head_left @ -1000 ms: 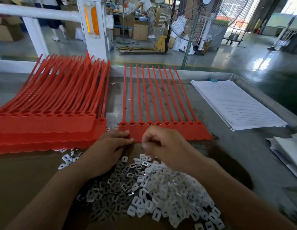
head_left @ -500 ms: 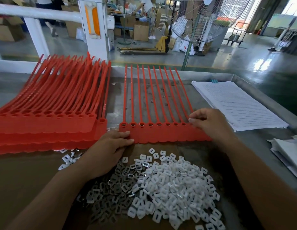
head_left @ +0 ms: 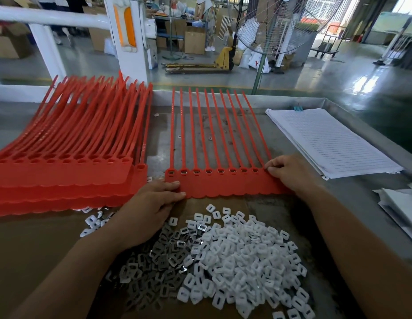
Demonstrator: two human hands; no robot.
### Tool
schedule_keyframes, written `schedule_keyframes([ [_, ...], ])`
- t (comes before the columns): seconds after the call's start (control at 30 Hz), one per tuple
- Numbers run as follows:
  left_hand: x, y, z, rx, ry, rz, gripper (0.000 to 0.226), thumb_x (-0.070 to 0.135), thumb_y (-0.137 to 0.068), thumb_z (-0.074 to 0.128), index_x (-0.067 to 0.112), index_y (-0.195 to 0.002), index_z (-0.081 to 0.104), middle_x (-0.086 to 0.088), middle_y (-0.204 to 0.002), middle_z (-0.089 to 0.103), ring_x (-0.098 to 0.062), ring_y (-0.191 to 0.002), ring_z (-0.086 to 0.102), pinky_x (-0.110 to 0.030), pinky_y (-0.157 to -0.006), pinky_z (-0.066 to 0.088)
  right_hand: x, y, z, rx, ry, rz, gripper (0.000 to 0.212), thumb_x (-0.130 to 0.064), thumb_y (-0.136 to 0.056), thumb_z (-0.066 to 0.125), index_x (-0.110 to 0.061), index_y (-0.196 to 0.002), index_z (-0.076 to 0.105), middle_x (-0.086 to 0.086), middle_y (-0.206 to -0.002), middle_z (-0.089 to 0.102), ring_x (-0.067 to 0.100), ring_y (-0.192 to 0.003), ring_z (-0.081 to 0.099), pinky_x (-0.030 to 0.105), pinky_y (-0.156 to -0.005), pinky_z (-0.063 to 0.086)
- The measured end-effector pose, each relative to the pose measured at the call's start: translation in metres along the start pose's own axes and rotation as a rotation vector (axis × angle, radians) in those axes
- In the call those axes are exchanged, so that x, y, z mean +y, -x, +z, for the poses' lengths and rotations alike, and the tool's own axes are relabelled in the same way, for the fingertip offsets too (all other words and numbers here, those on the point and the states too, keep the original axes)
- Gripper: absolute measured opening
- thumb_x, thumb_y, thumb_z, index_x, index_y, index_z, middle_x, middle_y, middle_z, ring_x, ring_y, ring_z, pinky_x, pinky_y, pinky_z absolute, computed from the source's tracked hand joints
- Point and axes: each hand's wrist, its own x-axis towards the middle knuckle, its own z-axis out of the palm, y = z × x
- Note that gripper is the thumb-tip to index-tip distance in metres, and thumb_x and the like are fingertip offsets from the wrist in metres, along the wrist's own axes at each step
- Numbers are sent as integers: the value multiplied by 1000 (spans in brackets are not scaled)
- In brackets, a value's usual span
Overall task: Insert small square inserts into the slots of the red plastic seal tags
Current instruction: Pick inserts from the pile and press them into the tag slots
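Tag strip (head_left: 223,184), red, ten tails, lies flat mid-table with tails pointing away; eight slots in view each have an insert seated, the rest hidden under the right hand (head_left: 290,173). Table (head_left: 370,132) is a shallow metal tray with raised rim. It holds the strip, a bigger stack of red tags (head_left: 62,176) at left just beside the strip, a ruled paper pad (head_left: 327,143) at right, more paper (head_left: 403,208) at the far right edge, and the loose insert pile (head_left: 237,261) near side on a brown sheet (head_left: 27,249). Pile is white on the right, in shadow under the left arm, a few strays by the stack. Left hand (head_left: 149,203): fingers straight, pressing flat on the strip's near-left corner. Right hand: fingers curled, tips on the strip's right-end slots; can't tell if they pinch an insert. Versus a second ago: right hand has left the pile edge and gone to the strip's right end, now slightly lower onto the slot row than half a second ago; left hand and strip unchanged. Room: glossy factory floor, white post (head_left: 126,35) with orange reflector, pedestal fan (head_left: 283,24), yellow pallet jack (head_left: 200,65), cardboard boxes (head_left: 194,41), people at the back.
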Motion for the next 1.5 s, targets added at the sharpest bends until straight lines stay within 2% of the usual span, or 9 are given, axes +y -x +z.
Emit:
schedule_keyframes([
  [0.23,1,0,0,-12,-4,7,38,11,-94,43,26,-128,50,15,-143,33,11,-118,12,12,-82,-8,2,-6,3,37,-11,10,12,5,-83,57,2,-90,66,0,-66,53,4,-60,45,4,-49,35],
  [0.33,1,1,0,-11,-7,15,38,10,-94,43,25,-127,51,14,-142,33,11,-118,12,13,-82,-7,3,-8,3,79,-32,24,14,5,-78,62,-7,-85,66,-4,-66,53,4,-62,47,4,-50,35],
  [0.5,2,0,0,-12,-11,12,38,11,-93,43,26,-127,51,14,-142,33,11,-118,13,13,-82,-7,7,-11,2,81,-29,58,16,-1,-76,67,-16,-82,68,2,-81,62,13,-78,55,22,-70,42],
  [0.67,2,0,0,-5,3,7,37,13,-94,42,27,-127,51,15,-142,33,11,-117,16,10,-86,-2,7,-9,0,57,-21,26,13,-3,-81,64,-10,-91,70,4,-84,62,7,-68,53,15,-59,39],
  [0.83,3,-3,1,4,4,14,37,10,-93,44,25,-127,52,14,-142,34,10,-119,16,8,-90,-3,-15,6,2,125,52,-110,14,-9,-81,65,-10,-95,70,1,-86,62,10,-81,54,18,-74,36],
  [1.07,1,0,1,16,2,18,37,12,-94,43,27,-127,51,15,-142,33,11,-119,14,-6,-100,4,-71,70,18,-269,138,-421,12,-23,-85,62,-21,-95,68,-17,-85,63,-9,-78,56,6,-68,43],
  [1.2,0,0,2,8,0,37,37,11,-93,43,25,-126,52,12,-142,35,11,-116,16,10,-87,-1,-90,98,36,-443,217,-582,17,-25,-85,63,-20,-100,68,-10,-97,67,-2,-79,54,8,-72,39],
  [1.37,-2,0,3,12,0,66,36,11,-93,46,22,-126,53,9,-142,36,10,-118,17,11,-86,0,-97,114,56,-556,330,-665,26,-30,-84,63,-19,-107,66,-3,-109,63,11,-99,54,24,-79,40],
  [1.5,-2,1,3,22,-3,74,36,9,-93,46,22,-125,53,9,-141,37,9,-118,17,11,-86,-1,-96,117,63,-545,349,-657,21,-26,-84,63,-17,-103,68,0,-108,61,14,-100,51,23,-76,35],
])
